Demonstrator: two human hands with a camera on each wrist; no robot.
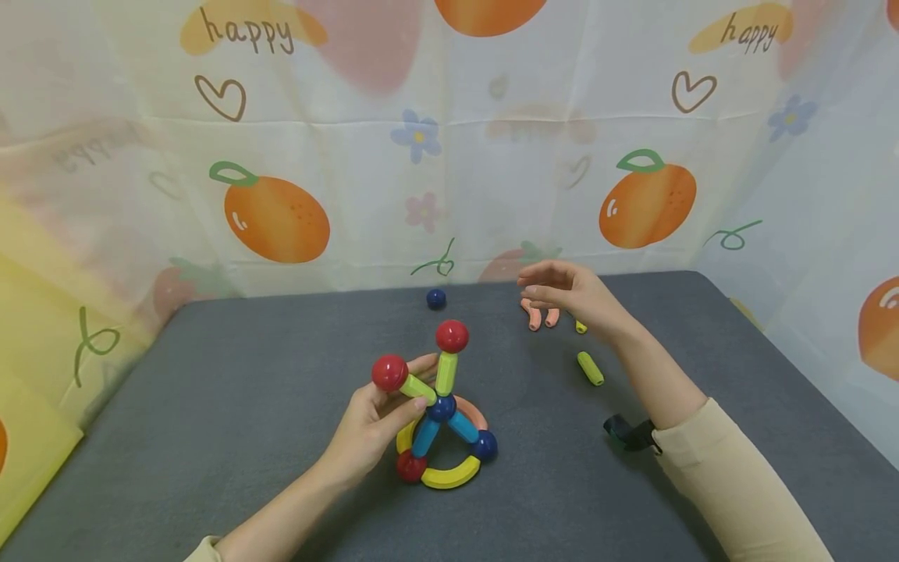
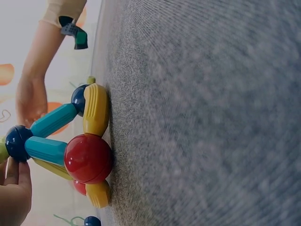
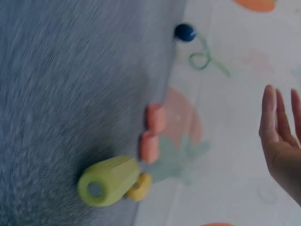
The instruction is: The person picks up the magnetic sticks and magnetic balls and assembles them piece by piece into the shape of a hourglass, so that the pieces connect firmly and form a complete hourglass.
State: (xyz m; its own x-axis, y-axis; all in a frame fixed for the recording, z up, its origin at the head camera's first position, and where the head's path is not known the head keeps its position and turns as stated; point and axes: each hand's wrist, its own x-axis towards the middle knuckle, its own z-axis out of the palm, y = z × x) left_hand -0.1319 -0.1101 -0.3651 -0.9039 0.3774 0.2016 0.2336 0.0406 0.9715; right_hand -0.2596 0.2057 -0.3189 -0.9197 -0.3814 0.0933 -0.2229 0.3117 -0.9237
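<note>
A ball-and-stick magnetic toy structure [image 1: 449,478] stands on the table: curved yellow and pink rods join red and blue balls in a base ring. Two light-blue rods [image 1: 426,437] rise to a blue ball [image 1: 442,408]. From there two green rods [image 1: 445,374] point upward, each topped by a red ball [image 1: 452,336]. My left hand [image 1: 368,425] pinches the left green rod close to that blue ball; some fingers are hidden behind. My right hand [image 1: 572,297] hovers empty at the back right, fingers loosely extended, above two pink curved rods [image 1: 552,317].
A loose green rod [image 1: 590,368] lies on the dark grey table [image 1: 281,367] below the right forearm. Behind it a small yellow piece [image 3: 140,187] is partly hidden. A loose blue ball [image 1: 436,298] sits by the printed cloth backdrop. A dark wrist device [image 1: 630,434] hangs at the right cuff.
</note>
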